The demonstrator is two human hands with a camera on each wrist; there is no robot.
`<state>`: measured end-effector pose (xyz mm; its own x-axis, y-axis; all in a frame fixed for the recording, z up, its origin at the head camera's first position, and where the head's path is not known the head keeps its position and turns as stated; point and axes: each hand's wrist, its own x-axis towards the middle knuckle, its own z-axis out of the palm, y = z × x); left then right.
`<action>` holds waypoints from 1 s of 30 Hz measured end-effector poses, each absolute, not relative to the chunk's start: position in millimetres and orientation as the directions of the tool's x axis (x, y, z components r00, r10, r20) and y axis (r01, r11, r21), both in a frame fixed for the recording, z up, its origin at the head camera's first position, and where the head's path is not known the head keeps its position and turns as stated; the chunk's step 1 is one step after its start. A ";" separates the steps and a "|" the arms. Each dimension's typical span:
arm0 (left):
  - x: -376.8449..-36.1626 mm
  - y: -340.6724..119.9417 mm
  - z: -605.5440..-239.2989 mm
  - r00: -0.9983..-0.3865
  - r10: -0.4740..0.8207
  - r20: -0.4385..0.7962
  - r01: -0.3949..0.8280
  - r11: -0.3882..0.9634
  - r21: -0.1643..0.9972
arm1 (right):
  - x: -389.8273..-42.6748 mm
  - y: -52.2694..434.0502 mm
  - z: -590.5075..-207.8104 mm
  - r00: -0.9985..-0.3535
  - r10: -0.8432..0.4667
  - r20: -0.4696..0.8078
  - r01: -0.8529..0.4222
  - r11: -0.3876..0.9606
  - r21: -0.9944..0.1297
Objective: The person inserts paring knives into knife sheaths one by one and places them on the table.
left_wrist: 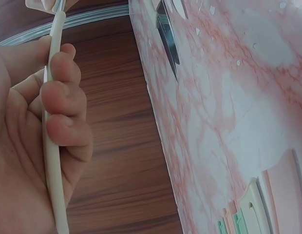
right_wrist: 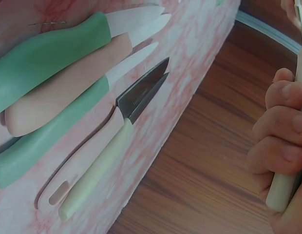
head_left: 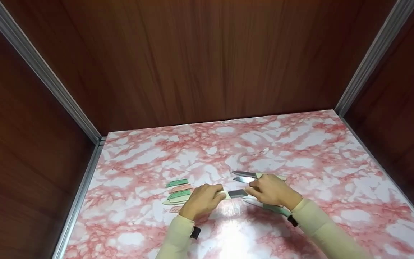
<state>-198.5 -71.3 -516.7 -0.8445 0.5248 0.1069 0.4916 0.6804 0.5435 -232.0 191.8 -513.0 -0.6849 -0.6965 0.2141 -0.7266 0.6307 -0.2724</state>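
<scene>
My left hand [head_left: 201, 201] grips a slim cream blade cover [left_wrist: 53, 170], fingers curled round it. My right hand [head_left: 273, 192] holds a knife by its cream handle [right_wrist: 283, 190]. Between the hands shows the knife's dark blade [head_left: 237, 194], its left end meeting the cover. How much of the blade lies inside the cover is hidden by the fingers. Around the right hand lie several knives: a cream-handled knife [right_wrist: 97, 168], a pink-handled knife with a dark blade [right_wrist: 83, 158], and green-handled [right_wrist: 53, 134] and pink-handled [right_wrist: 68, 87] ones with pale blades.
Left of the left hand lie several loose blade covers, among them a green cover [head_left: 177, 183], a cream cover [left_wrist: 253, 207] and a pink cover [left_wrist: 287, 187]. The marbled pink-and-white table [head_left: 138, 154] is bounded by brown wood-grain panels [head_left: 192, 64] and metal rails [head_left: 368, 54].
</scene>
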 end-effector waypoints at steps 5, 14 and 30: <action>-197.6 -70.2 -515.5 -0.839 0.531 0.118 0.502 0.672 0.545 | -231.7 191.6 -515.4 -0.652 -0.713 0.260 -0.758 0.593 -0.273; -197.3 -68.0 -515.2 -0.841 0.528 0.119 0.505 0.686 0.524 | -231.8 189.4 -512.4 -0.652 -0.718 0.243 -0.756 0.594 -0.273; -196.2 -65.7 -514.9 -0.858 0.505 0.094 0.472 0.703 0.533 | -230.7 185.4 -513.0 -0.650 -0.718 0.247 -0.759 0.599 -0.257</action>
